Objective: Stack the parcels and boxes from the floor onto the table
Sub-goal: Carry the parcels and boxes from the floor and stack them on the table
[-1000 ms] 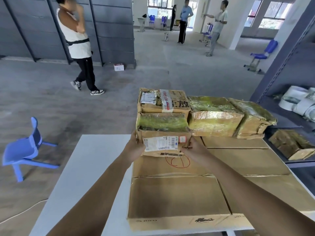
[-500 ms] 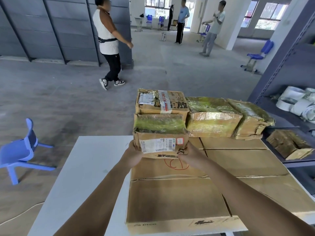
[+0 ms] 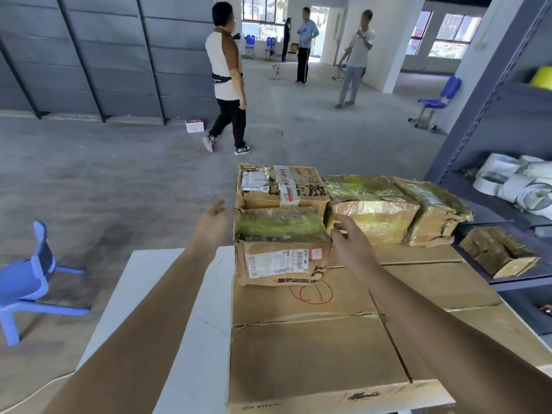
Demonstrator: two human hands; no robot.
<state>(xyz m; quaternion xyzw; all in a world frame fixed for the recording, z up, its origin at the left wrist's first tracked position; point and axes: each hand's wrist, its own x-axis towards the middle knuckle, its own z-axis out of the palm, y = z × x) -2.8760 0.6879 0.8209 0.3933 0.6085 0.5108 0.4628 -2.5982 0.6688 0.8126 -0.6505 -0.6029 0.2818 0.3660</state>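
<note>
A small cardboard box (image 3: 282,248) with a white shipping label and green-tinted tape on top rests on the large flat cartons (image 3: 313,348) that cover the white table (image 3: 167,294). My left hand (image 3: 213,222) hovers open just left of it, fingers spread, not touching. My right hand (image 3: 349,237) is open just right of it, apart from its side. Behind it stands another taped box (image 3: 280,186), and to the right two parcels wrapped in yellow tape (image 3: 373,210) (image 3: 433,210).
A blue plastic chair (image 3: 27,282) stands on the floor at the left. Grey metal shelving (image 3: 507,144) at the right holds white rolls and a taped parcel (image 3: 498,252). One person walks on the floor beyond the table; others stand farther back. A small white box (image 3: 194,125) lies by the wall.
Both hands have let go of the small labelled box, which now rests on the cartons. The hands have opened and moved apart to its sides. The person in the background has walked right.
</note>
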